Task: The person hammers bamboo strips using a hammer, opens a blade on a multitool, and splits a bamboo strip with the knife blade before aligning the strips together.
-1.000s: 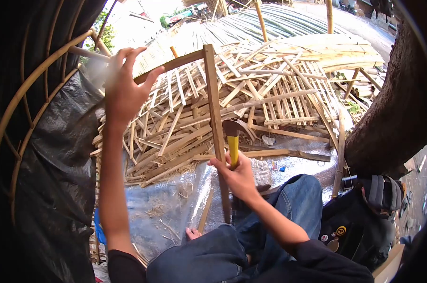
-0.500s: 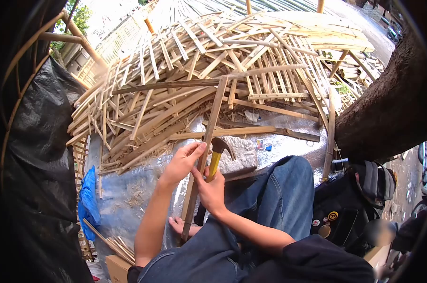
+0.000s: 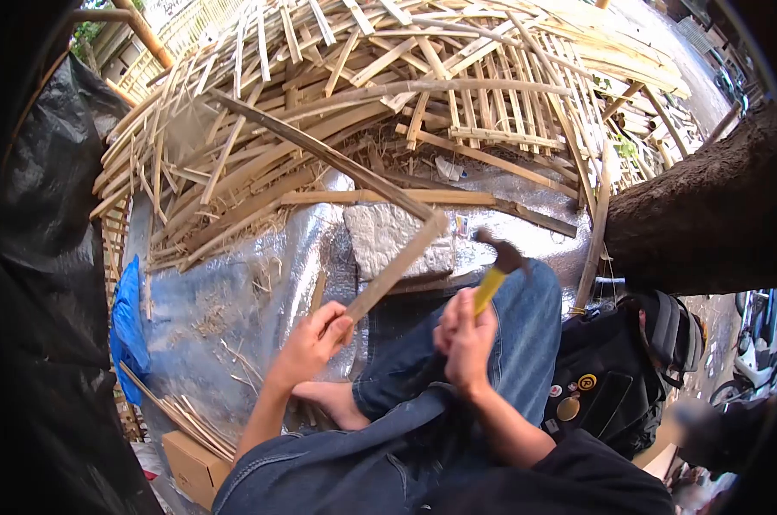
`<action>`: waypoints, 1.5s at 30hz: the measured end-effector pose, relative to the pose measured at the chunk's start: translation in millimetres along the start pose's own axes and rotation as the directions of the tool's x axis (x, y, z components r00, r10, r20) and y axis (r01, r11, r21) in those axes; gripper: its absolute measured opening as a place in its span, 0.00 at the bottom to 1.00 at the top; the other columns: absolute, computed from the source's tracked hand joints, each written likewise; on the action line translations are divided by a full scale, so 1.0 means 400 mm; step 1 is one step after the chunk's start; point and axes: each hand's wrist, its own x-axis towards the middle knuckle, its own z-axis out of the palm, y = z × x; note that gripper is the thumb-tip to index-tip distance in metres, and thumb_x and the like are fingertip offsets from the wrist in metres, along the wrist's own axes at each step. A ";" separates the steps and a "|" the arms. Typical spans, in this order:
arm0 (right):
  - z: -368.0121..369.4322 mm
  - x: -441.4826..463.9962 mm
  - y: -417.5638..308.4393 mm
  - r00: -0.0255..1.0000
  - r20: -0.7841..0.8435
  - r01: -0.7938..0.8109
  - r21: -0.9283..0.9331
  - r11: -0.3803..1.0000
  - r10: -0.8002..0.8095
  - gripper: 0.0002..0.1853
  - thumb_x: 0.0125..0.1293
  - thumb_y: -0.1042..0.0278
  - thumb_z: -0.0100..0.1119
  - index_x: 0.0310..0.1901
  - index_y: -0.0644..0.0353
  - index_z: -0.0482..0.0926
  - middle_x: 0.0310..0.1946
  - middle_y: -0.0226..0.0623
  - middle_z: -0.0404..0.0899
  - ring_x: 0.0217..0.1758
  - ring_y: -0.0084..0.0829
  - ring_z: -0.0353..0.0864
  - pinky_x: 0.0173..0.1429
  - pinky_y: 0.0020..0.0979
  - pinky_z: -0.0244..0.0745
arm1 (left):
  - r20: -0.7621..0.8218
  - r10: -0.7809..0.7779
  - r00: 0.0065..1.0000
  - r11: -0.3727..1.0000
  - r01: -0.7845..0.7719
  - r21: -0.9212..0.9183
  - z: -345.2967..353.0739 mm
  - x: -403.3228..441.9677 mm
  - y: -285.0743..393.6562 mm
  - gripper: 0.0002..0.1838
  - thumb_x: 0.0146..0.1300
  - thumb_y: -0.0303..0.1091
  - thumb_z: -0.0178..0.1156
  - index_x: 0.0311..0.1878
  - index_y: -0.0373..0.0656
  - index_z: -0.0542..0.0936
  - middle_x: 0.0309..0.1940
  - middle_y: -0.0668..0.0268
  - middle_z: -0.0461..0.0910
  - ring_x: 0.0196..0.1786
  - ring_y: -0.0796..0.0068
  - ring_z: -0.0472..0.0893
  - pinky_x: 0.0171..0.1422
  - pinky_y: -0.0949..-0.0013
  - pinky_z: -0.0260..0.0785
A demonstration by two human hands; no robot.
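Note:
My left hand point(image 3: 313, 343), closed, grips the lower end of a wooden strip point(image 3: 394, 269) that slants up to the right. At its upper end the strip meets a second, darker strip point(image 3: 320, 153), which runs up to the left; how they are fastened does not show. My right hand point(image 3: 467, 339) is wrapped round the yellow handle of a claw hammer point(image 3: 490, 290), its dark head raised above my bent knee. A pale, rough stone block point(image 3: 388, 243) lies just behind and partly under the joined strips, on silvery sheeting.
A large heap of split bamboo slats point(image 3: 277, 189) rises ahead. To the right stand a thick tree trunk point(image 3: 698, 215) and a black backpack point(image 3: 603, 378). A blue plastic bag point(image 3: 127, 335), a cardboard box point(image 3: 191, 468) and black sheeting point(image 3: 54, 257) are on the left.
My hands have moved apart, the right one going right with the hammer. The strip in my left hand has tilted from near upright to the right, and the joined strip has swung with it.

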 end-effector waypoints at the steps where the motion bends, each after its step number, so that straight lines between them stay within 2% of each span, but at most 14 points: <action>1: -0.020 0.012 -0.021 0.998 -0.019 0.055 0.010 0.998 -0.054 0.13 0.83 0.54 0.50 0.41 0.50 0.65 0.21 0.20 0.59 0.15 0.12 0.52 0.15 0.20 0.50 | -0.019 0.004 1.000 0.998 -0.003 0.061 0.012 -0.025 -0.025 0.11 0.77 0.37 0.56 0.45 0.38 0.79 0.24 0.63 0.79 0.26 0.75 0.74 0.33 0.68 0.65; 5: -0.083 0.062 -0.120 0.991 -0.011 0.136 -0.062 0.989 -0.137 0.19 0.84 0.48 0.44 0.36 0.50 0.63 0.20 0.19 0.53 0.15 0.12 0.47 0.15 0.20 0.45 | -0.077 -0.033 0.997 0.949 0.055 0.311 0.040 -0.111 -0.091 0.11 0.75 0.35 0.59 0.50 0.37 0.80 0.32 0.54 0.84 0.35 0.55 0.84 0.45 0.59 0.72; 16: -0.068 0.108 -0.154 0.944 0.189 -0.182 -0.386 0.904 0.271 0.19 0.86 0.51 0.40 0.43 0.57 0.72 0.21 0.16 0.55 0.17 0.10 0.51 0.19 0.19 0.47 | -0.100 -0.086 0.991 0.983 0.101 0.156 0.203 -0.124 -0.300 0.14 0.73 0.41 0.60 0.52 0.40 0.82 0.39 0.55 0.88 0.44 0.56 0.87 0.50 0.61 0.73; 17: -0.067 0.109 -0.138 0.939 0.202 -0.182 -0.390 0.903 0.277 0.20 0.86 0.50 0.40 0.42 0.57 0.72 0.20 0.16 0.55 0.17 0.10 0.51 0.19 0.19 0.47 | -0.610 -0.222 0.760 0.967 0.091 -0.238 0.213 -0.089 -0.322 0.18 0.72 0.47 0.60 0.53 0.41 0.83 0.40 0.58 0.88 0.43 0.59 0.87 0.48 0.62 0.73; 18: -0.067 0.110 -0.124 0.933 0.220 -0.182 -0.396 0.900 0.286 0.20 0.86 0.50 0.40 0.42 0.58 0.72 0.20 0.15 0.55 0.17 0.10 0.51 0.20 0.19 0.48 | -0.832 -0.476 0.284 0.837 -0.143 -0.528 0.226 -0.051 -0.353 0.22 0.71 0.52 0.60 0.53 0.42 0.84 0.42 0.61 0.89 0.41 0.63 0.87 0.46 0.64 0.72; 20: -0.062 0.108 -0.113 0.920 0.245 -0.193 -0.400 0.896 0.307 0.20 0.86 0.50 0.40 0.42 0.58 0.72 0.20 0.16 0.55 0.17 0.10 0.50 0.20 0.19 0.48 | -0.647 -0.727 -0.230 0.660 -0.494 -0.566 0.228 -0.034 -0.495 0.27 0.69 0.58 0.60 0.54 0.43 0.85 0.43 0.64 0.89 0.40 0.67 0.86 0.44 0.65 0.71; 22: -0.059 0.102 -0.112 0.923 0.212 -0.216 -0.404 0.889 0.320 0.20 0.86 0.50 0.39 0.42 0.58 0.72 0.20 0.15 0.55 0.18 0.10 0.50 0.20 0.19 0.47 | -0.468 -0.881 -0.070 0.469 -0.262 -0.844 0.157 -0.097 -0.707 0.44 0.57 0.80 0.56 0.62 0.53 0.84 0.39 0.80 0.81 0.28 0.82 0.73 0.42 0.73 0.69; 26: -0.071 0.106 -0.126 0.927 0.204 -0.199 -0.440 0.876 0.314 0.21 0.86 0.49 0.40 0.43 0.58 0.72 0.20 0.15 0.54 0.17 0.10 0.49 0.19 0.19 0.47 | -0.359 -0.930 0.074 0.323 -0.297 -0.899 0.129 -0.125 -0.770 0.42 0.55 0.81 0.58 0.57 0.54 0.86 0.35 0.81 0.78 0.22 0.86 0.66 0.29 0.78 0.60; 30: -0.085 0.111 -0.147 0.938 0.192 -0.188 -0.417 0.889 0.289 0.21 0.86 0.49 0.39 0.44 0.59 0.73 0.20 0.15 0.53 0.17 0.09 0.49 0.19 0.19 0.46 | -0.371 -0.928 0.048 0.347 -0.259 -0.902 0.139 -0.112 -0.735 0.43 0.51 0.83 0.59 0.55 0.56 0.86 0.32 0.82 0.77 0.21 0.85 0.65 0.30 0.79 0.59; 33: -0.094 0.116 -0.166 0.950 0.201 -0.143 -0.405 0.903 0.241 0.22 0.86 0.48 0.37 0.46 0.60 0.74 0.20 0.15 0.52 0.17 0.09 0.48 0.19 0.19 0.46 | -0.549 -0.824 -0.142 0.559 -0.360 -0.746 0.177 -0.074 -0.658 0.40 0.56 0.76 0.62 0.53 0.48 0.84 0.29 0.81 0.81 0.29 0.79 0.79 0.34 0.78 0.65; 39: -0.114 0.102 -0.193 0.955 0.176 -0.140 -0.437 0.888 0.238 0.21 0.86 0.49 0.39 0.46 0.59 0.74 0.20 0.15 0.52 0.17 0.09 0.48 0.19 0.19 0.45 | -0.333 -0.935 0.124 0.253 -0.427 -0.868 0.124 -0.139 -0.740 0.26 0.68 0.61 0.61 0.50 0.44 0.82 0.30 0.74 0.84 0.31 0.72 0.82 0.35 0.72 0.69; 41: -0.120 0.104 -0.180 0.955 0.179 -0.143 -0.418 0.897 0.235 0.21 0.86 0.49 0.39 0.46 0.59 0.74 0.20 0.15 0.52 0.17 0.09 0.48 0.19 0.19 0.44 | -0.327 -0.902 0.284 0.260 -0.249 -0.933 0.153 -0.181 -0.682 0.25 0.70 0.58 0.60 0.50 0.44 0.82 0.30 0.72 0.84 0.31 0.71 0.82 0.35 0.71 0.69; 43: -0.116 0.104 -0.174 0.954 0.182 -0.146 -0.408 0.901 0.237 0.21 0.86 0.49 0.39 0.46 0.59 0.74 0.20 0.15 0.53 0.17 0.09 0.48 0.19 0.19 0.44 | -0.337 -0.763 0.551 0.482 0.138 -0.865 0.197 -0.235 -0.577 0.23 0.71 0.56 0.60 0.49 0.43 0.82 0.29 0.71 0.84 0.31 0.71 0.82 0.35 0.71 0.69; 45: -0.099 0.105 -0.173 0.951 0.156 -0.194 -0.375 0.906 0.268 0.21 0.86 0.49 0.40 0.45 0.60 0.74 0.20 0.15 0.53 0.17 0.09 0.48 0.19 0.19 0.45 | -0.275 -0.510 0.815 0.815 0.356 -0.457 0.217 -0.275 -0.473 0.21 0.72 0.53 0.59 0.49 0.42 0.81 0.29 0.69 0.84 0.30 0.71 0.82 0.35 0.70 0.70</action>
